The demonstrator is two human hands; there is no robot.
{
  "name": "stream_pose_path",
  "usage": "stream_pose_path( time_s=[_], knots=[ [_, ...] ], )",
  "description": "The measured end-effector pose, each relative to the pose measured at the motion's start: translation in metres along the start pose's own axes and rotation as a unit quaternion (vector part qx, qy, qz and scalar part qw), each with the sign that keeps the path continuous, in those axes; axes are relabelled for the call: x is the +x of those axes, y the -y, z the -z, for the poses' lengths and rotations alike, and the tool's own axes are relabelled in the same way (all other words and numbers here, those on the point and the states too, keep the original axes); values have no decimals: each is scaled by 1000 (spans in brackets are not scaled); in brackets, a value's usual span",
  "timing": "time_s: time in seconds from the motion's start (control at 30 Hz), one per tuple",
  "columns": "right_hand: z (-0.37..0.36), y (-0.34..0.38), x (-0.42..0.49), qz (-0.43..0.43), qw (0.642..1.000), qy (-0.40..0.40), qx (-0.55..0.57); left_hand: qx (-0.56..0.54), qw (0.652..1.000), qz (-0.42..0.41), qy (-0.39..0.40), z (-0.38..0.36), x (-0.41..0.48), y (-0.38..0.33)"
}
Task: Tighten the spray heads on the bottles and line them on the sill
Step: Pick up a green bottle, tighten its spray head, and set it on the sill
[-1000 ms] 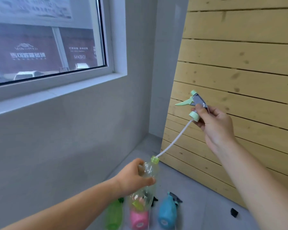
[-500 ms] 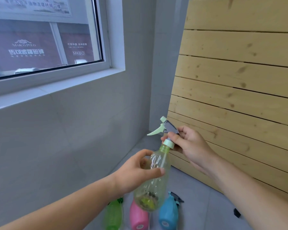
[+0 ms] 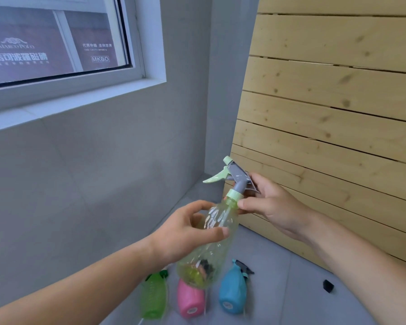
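Note:
A clear pale-green bottle [image 3: 211, 249] is held tilted in mid-air, with my left hand [image 3: 185, 233] wrapped around its upper body. Its grey and mint spray head [image 3: 234, 179] sits on the neck, trigger pointing left. My right hand [image 3: 267, 205] grips the mint collar and the back of the head. Below on the floor lie a green bottle [image 3: 154, 296], a pink bottle [image 3: 190, 301] and a blue bottle [image 3: 232, 292]. The white window sill [image 3: 80, 99] runs along the upper left, bare.
A wooden slatted panel [image 3: 338, 113] leans against the wall on the right. A small black piece [image 3: 328, 286] lies on the grey floor [image 3: 279, 289] near it. A grey wall stands below the window.
The spray head, held high with its tube trailing a second ago, has come down onto the bottle neck. The bottle has risen slightly and my right hand has shifted onto the collar.

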State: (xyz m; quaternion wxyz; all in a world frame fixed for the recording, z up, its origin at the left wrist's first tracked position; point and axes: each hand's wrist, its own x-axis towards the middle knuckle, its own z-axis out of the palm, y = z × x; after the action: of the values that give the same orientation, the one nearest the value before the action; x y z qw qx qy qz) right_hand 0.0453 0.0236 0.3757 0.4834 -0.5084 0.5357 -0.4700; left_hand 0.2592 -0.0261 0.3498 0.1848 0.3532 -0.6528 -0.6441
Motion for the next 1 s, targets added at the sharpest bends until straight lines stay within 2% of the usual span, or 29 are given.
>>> stream_pose_path(
  time_s=[0.23,0.47,0.6,0.87,1.0],
  knots=[
    [3,-1,-1,8,1000,-21,9,14,1000,3,3,-6,1,1],
    [13,-1,-1,-4,1000,10,-23,-1,1000,8,16,-8,-1,5],
    [8,-1,0,21,1000,1,-1,-14,1000,14,8,-8,1,0],
    [7,-1,0,8,1000,-17,19,-12,999,7,33,-4,2,-5],
    [16,2,-2,-12,1000,21,-18,2,1000,13,29,-3,2,0]
  ],
)
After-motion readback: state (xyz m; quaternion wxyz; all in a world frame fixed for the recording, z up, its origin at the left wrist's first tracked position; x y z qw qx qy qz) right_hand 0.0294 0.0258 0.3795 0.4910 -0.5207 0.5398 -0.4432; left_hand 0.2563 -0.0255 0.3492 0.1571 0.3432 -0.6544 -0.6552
